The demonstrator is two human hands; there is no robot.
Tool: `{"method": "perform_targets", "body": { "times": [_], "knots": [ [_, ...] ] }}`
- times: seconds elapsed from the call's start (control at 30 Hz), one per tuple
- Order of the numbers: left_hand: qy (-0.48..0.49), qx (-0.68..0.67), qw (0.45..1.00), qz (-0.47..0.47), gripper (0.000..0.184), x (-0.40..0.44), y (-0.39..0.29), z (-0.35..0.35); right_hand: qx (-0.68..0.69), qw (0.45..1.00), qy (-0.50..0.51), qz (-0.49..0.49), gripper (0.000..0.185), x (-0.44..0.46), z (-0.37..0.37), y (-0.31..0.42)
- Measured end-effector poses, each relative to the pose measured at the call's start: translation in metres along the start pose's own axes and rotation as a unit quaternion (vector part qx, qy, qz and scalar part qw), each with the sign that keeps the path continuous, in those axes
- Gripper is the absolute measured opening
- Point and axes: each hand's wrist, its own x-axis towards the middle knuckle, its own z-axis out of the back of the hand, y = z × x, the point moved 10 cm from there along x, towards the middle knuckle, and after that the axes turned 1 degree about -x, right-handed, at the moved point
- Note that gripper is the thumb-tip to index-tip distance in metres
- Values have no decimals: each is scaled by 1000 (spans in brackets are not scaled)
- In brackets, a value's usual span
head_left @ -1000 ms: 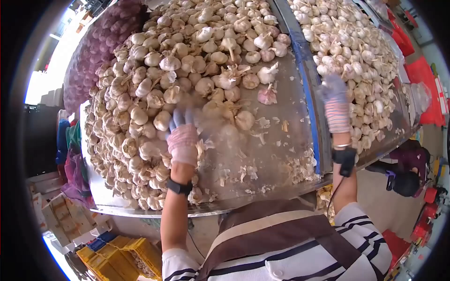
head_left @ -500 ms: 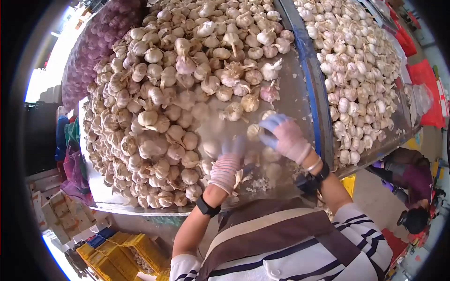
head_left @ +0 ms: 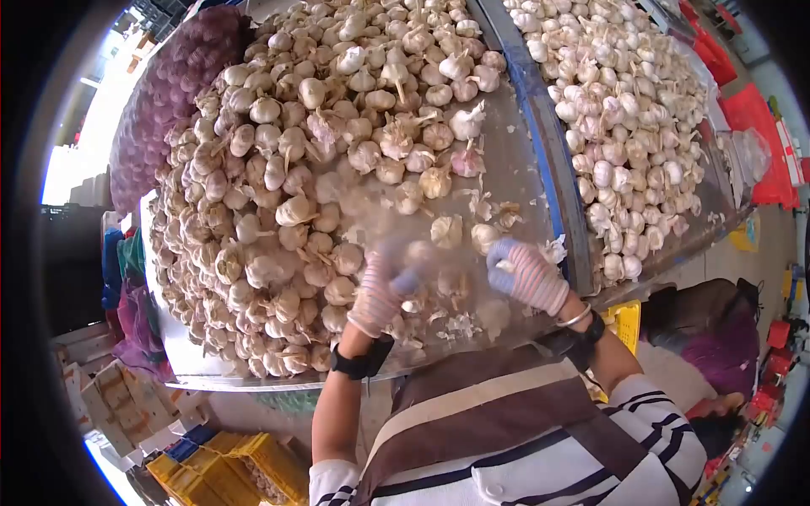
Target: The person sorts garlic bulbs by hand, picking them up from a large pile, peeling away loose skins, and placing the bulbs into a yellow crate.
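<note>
A large heap of garlic bulbs covers the left and back of the metal table. My left hand, in a striped glove with bluish fingertips, is at the heap's right edge; motion smears its fingers. Just right of it, blurred loose bulbs lie on the metal. My right hand, gloved alike, has its fingers curled in, and a small whitish piece shows at them. What it is I cannot make out. Close to these fingers sits a single garlic bulb.
A blue-edged divider separates a second garlic pile on the right. Papery skin scraps litter the front. A purple net sack stands far left. Yellow crates are below left. Another person is bent down at right.
My left hand has shifted left toward the heap. My right hand has moved slightly down, its fingers going from stretched to curled. Fresh skin scraps lie behind it. The view has shifted slightly.
</note>
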Motion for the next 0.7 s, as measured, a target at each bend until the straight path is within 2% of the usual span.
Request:
{"method": "perform_targets", "body": {
  "times": [0.03, 0.1, 0.17, 0.2, 0.23, 0.3, 0.33, 0.37, 0.43, 0.47, 0.53, 0.6, 0.63, 0.67, 0.7],
  "knots": [
    [1, -96, 994, 47, 41, -5, 2, 2, 98, 995, -20, 5, 28, 6, 11, 3],
    [31, -146, 986, 67, 38, -5, 13, 1, 82, 996, -10, 38, 28, 18, 10, 22],
    [10, -370, 916, 157, 36, -16, 27, -6, -172, 980, 96, 35, 30, 24, -23, 39],
    [24, -405, 900, 162, 36, -18, 30, -9, -212, 964, 158, 20, 38, 25, -51, 33],
    [22, -405, 900, 160, 36, -21, 30, -9, -212, 964, 159, 22, 38, 25, -65, 33],
    [35, -454, 875, 164, 38, -29, 24, -17, -321, 922, 211, 52, 44, 20, -89, 37],
    [79, -496, 851, 156, 43, -32, 21, -23, -236, 950, 201, 23, 49, 21, -82, 34],
    [79, -495, 851, 155, 43, -34, 15, -24, -237, 950, 201, 24, 49, 21, -80, 30],
    [65, -455, 870, 179, 52, -41, 8, -25, 6, 991, 131, 33, 52, 21, -57, 25],
    [66, -455, 870, 180, 52, -44, 10, -26, 124, 984, 129, 23, 55, 16, -43, 27],
    [96, -430, 885, 149, 60, -48, 7, -29, 255, 956, 105, -99, 54, -12, 0, 20],
    [108, -404, 894, 162, 59, -48, 4, -33, 93, 988, 93, -78, 51, -55, 50, 16],
    [118, -378, 901, 175, 59, -49, 4, -37, 24, 983, 176, -54, 51, -85, 64, 28],
    [122, -378, 901, 177, 59, -51, 2, -42, -60, 949, 296, -90, 52, -114, 66, 27],
    [118, -270, 952, 84, 55, -50, -13, -40, -159, 941, 294, -46, 56, -132, 73, 25]
  ]
}}
